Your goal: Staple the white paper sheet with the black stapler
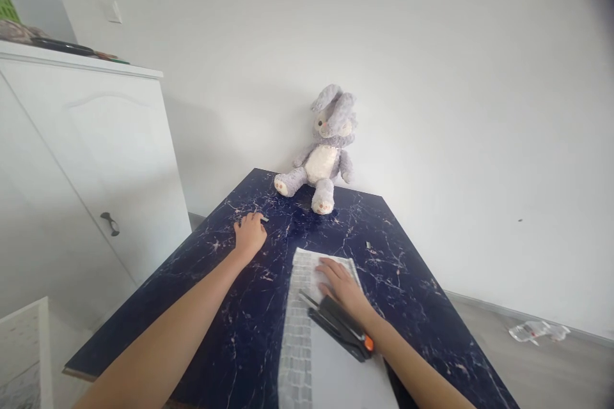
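Observation:
On the dark blue marbled table (254, 313), my left hand (250, 234) is closed, with the end of a small greenish-grey piece (264, 219) showing at its fingertips. My right hand (339, 281) lies with fingers spread on a white sheet (343, 377) near its far end. A brick-patterned strip (296, 332) runs along the sheet's left side. Black tools with an orange part (340, 326) lie on the sheet, partly beneath my right wrist. Further right, a tiny grey piece (368, 245) rests on the table.
A grey plush rabbit (322, 163) sits at the table's far edge against the white wall. To the left stands a white cabinet (125, 160) with items on top. A clear plastic item (537, 331) lies on the floor at the right.

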`<state>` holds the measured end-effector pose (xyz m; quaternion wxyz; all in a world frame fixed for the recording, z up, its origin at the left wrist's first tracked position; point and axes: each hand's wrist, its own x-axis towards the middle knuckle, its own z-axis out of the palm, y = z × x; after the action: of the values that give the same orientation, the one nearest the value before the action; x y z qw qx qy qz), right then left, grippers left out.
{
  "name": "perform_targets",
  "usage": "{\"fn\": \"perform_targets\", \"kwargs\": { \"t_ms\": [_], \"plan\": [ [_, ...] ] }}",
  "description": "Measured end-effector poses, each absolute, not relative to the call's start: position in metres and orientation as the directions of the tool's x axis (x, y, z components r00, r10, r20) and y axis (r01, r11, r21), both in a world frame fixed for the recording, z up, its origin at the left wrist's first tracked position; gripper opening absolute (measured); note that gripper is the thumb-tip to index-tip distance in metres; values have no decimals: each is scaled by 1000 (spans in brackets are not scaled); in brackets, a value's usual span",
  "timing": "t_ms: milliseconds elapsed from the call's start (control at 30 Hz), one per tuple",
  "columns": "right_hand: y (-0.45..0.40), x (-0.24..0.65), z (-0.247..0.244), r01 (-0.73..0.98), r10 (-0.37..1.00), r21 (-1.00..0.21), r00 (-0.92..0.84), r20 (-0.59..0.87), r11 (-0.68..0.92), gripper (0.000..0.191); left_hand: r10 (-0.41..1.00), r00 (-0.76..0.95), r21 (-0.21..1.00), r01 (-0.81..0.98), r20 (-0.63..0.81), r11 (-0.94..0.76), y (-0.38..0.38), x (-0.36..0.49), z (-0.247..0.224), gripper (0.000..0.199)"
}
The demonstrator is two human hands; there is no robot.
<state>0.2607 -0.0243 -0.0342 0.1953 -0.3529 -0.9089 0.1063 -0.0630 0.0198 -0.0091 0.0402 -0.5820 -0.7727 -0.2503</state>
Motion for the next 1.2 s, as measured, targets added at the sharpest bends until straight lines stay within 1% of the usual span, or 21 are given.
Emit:
{"fn": "perform_targets", "kwargs": {
  "t_ms": [100, 200, 267, 300, 333, 367, 400, 433, 467, 500, 533, 600, 633, 700, 733, 767, 833, 900, 967, 1067, 1200],
  "plan": [
    [-17, 209, -24, 610, 692, -338, -681, 239, 717, 35, 874, -370, 432, 876, 315, 215, 22, -69, -7, 37],
    [-6, 176, -12, 608, 710, -389, -671, 215, 692, 35, 868, -366, 463, 866, 335, 186, 30, -76, -15, 36],
    [-6, 168, 1, 550, 718, -509, -660, 220, 662, 26, 858, -364, 488, 858, 362, 158, 33, -78, -20, 34],
    [-10, 169, 9, 512, 741, -582, -619, 261, 632, 24, 849, -374, 504, 850, 373, 153, 32, -78, -20, 33],
    [-18, 171, 18, 457, 736, -629, -612, 291, 629, 25, 850, -361, 511, 850, 385, 130, 30, -77, -18, 33],
    [-27, 175, 27, 395, 697, -653, -655, 293, 646, 26, 851, -335, 511, 855, 404, 94, 27, -75, -15, 31],
    [-36, 180, 33, 345, 639, -663, -722, 266, 664, 27, 850, -317, 513, 856, 420, 66, 24, -73, -13, 30],
    [-43, 185, 37, 336, 602, -660, -768, 221, 671, 29, 846, -307, 520, 853, 436, 42, 22, -71, -10, 31],
    [-50, 190, 38, 367, 597, -643, -783, 177, 672, 36, 842, -286, 529, 848, 458, 0, 22, -69, -8, 32],
    [-55, 193, 37, 409, 608, -617, -780, 145, 672, 39, 831, -277, 551, 834, 483, -43, 22, -67, -6, 33],
    [-59, 195, 36, 440, 629, -604, -766, 134, 665, 33, 818, -265, 579, 809, 510, -98, 21, -65, -4, 34],
    [-63, 196, 32, 477, 680, -628, -724, 117, 615, 26, 802, -241, 667, 704, 546, -243, 19, -60, 3, 32],
    [-63, 196, 31, 469, 708, -674, -697, 114, 570, 25, 806, -225, 720, 618, 548, -317, 16, -57, 7, 29],
    [-61, 199, 32, 395, 773, -814, -627, 100, 426, 25, 844, -153, 819, 378, 514, -431, 9, -47, 14, 25],
    [-58, 202, 34, 327, 806, -886, -586, 82, 328, 28, 872, -78, 859, 235, 483, -454, 5, -41, 17, 27],
    [-55, 206, 35, 247, 835, -942, -548, 57, 226, 34, 893, 7, 889, 91, 450, -448, 0, -34, 19, 31],
    [-49, 213, 38, 104, 872, -991, -490, 19, 80, 45, 910, 142, 917, -152, 389, -369, -7, -21, 21, 39],
    [-44, 219, 38, 36, 895, -998, -444, 31, 53, 48, 914, 219, 923, -263, 340, -281, -13, -11, 22, 42],
    [-41, 224, 36, 27, 912, -996, -405, 69, 87, 45, 920, 248, 929, -290, 304, -229, -17, -5, 24, 43],
    [-37, 230, 33, 79, 917, -988, -387, 95, 136, 43, 931, 239, 938, -277, 277, -208, -20, -4, 27, 45],
    [-34, 232, 30, 154, 896, -965, -424, 129, 211, 41, 930, 251, 959, -156, 270, -236, -20, -5, 28, 44]
  ]
}}
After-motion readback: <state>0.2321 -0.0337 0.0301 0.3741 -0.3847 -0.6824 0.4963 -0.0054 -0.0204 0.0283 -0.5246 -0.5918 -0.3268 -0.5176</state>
